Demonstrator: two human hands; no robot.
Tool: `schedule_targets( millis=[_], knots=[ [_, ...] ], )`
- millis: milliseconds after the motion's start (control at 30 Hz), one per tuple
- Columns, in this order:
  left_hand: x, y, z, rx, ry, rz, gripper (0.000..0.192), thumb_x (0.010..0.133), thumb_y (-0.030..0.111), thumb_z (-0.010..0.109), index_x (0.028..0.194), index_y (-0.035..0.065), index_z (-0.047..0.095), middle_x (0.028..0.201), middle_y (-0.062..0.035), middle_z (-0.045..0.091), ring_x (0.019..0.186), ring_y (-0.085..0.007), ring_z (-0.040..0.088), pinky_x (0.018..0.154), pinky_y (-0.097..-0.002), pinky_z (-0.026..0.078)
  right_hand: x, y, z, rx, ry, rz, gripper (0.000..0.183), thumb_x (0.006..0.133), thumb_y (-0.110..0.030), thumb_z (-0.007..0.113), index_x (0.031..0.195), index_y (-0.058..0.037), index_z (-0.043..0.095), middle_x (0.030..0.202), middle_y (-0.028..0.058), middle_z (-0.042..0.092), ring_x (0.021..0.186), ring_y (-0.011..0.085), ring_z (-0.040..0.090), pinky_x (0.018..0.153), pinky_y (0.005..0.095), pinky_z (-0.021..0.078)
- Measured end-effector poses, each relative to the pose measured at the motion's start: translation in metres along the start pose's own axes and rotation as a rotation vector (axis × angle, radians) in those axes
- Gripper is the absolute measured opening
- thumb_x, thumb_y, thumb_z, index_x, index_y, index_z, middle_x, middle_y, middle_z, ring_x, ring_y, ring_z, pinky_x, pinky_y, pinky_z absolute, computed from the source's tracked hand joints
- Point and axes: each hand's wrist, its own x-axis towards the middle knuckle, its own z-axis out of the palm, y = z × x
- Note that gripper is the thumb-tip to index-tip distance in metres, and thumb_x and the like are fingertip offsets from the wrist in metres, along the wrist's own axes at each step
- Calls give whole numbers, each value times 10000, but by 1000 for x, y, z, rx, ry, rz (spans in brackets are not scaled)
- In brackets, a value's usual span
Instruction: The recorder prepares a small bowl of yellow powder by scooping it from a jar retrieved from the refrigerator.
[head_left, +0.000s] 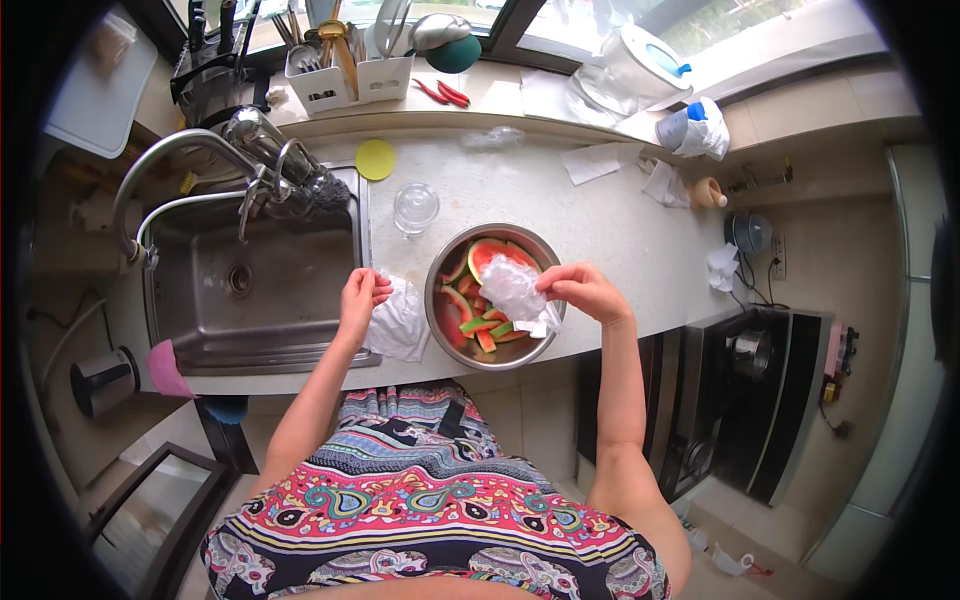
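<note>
My right hand (585, 291) pinches a crumpled white translucent plastic bag (514, 289) above a steel bowl (491, 366). In the bowl lie red watermelon pieces and green rinds (484, 326), partly hidden by the bag. My left hand (361, 301) is beside the sink's right edge, its fingers curled together. A thin white sheet or bag (399, 319) lies on the counter against that hand; I cannot tell whether the fingers grip it.
A steel sink (300, 300) with a tall faucet (180, 142) is on the left. A clear glass jar (416, 208) and a yellow disc (375, 160) stand behind the bowl. Red chillies (450, 94) and a white utensil holder (345, 86) sit on the windowsill. A black stove (739, 405) is at right.
</note>
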Motion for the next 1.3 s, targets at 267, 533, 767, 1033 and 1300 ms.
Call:
schedule_targets(
  millis=[267,533,767,1033,1300],
  knots=[
    [-7,-6,-16,5,22,-30,166,946,179,425,928,42,517,856,-63,602,740,-98,589,644,-209,478,31,-11,-11,-467,-42,195,189,803,-158,582,877,-11,674,854,56,658,813,120,604,757,252,479],
    [-16,-6,-11,18,30,-28,162,939,181,445,914,45,529,863,-64,610,747,-100,593,652,-211,479,212,7,-61,-1591,498,-587,205,753,-63,552,934,-69,648,1321,145,389,1093,321,476,871,385,450],
    [-35,-11,-14,25,3,-44,162,938,181,449,936,40,530,867,-59,606,744,-101,588,659,-214,477,226,18,-83,-1521,533,-607,426,738,33,509,1162,60,473,1252,185,445,1124,331,462,938,387,405],
    [-62,-29,-39,50,27,-100,144,939,176,446,933,60,530,876,-47,601,767,-93,575,669,-206,467,24,12,39,-1290,310,-728,514,696,58,562,1202,35,475,1248,157,466,1141,318,459,969,371,378],
    [-71,-23,-15,77,-54,-96,190,942,219,442,890,58,528,877,-60,601,768,-96,574,674,-214,468,-56,81,60,-1039,752,-433,226,771,-10,563,991,32,593,1109,145,574,961,275,583,792,339,478]
  ],
)
